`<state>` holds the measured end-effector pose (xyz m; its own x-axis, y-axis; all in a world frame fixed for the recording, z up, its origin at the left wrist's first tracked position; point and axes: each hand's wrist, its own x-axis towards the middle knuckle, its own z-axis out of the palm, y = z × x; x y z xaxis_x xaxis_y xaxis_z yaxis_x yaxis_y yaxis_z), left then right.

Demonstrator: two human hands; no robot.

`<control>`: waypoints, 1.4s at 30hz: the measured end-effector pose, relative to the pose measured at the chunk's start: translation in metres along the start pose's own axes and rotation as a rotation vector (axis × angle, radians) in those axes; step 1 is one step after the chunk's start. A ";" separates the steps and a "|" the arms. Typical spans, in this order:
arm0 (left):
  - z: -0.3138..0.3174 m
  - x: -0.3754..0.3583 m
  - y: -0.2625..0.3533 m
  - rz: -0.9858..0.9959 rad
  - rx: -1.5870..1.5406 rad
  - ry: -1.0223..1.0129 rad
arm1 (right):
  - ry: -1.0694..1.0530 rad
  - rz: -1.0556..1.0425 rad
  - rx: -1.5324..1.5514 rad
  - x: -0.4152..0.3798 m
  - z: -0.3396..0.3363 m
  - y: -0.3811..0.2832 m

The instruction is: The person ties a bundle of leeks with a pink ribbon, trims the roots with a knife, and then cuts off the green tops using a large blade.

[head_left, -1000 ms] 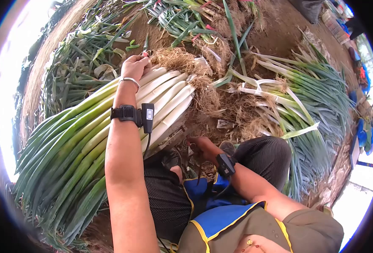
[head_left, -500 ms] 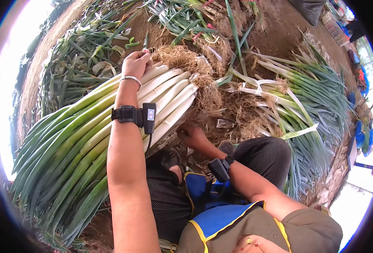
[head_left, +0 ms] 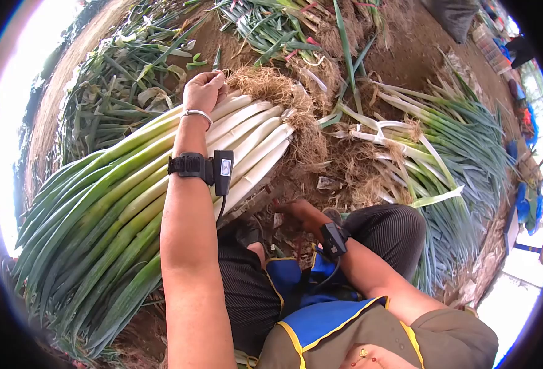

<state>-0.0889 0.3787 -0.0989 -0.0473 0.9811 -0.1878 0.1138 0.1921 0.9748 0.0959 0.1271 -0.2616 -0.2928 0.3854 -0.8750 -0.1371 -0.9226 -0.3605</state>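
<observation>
Head view: two bare hands at the leek bundle (head_left: 222, 144).
The left hand (head_left: 205, 90) curls at the bundle's far edge, near its roots (head_left: 271, 86); the right hand (head_left: 299, 212) is low, near its close side. I cannot tell whether either grips anything. The bundle lies slanted, roots toward a second pile of stalks (head_left: 449, 135).

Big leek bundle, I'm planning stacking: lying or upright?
Lying: the leeks stretch across the view, roots at upper right, green leaves lower left.
</observation>
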 end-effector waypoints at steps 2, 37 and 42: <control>0.002 -0.001 -0.002 0.048 -0.080 -0.016 | 0.021 -0.125 -0.207 0.006 -0.004 0.001; 0.008 -0.008 0.002 0.088 -0.082 -0.009 | -0.007 -0.614 0.129 -0.024 0.028 -0.032; 0.009 -0.007 0.000 0.116 -0.096 -0.005 | 0.028 -0.668 0.025 -0.011 0.024 -0.021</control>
<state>-0.0793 0.3726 -0.0985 -0.0347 0.9967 -0.0732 0.0232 0.0741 0.9970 0.0789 0.1426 -0.2370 -0.1133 0.8729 -0.4745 -0.3022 -0.4852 -0.8205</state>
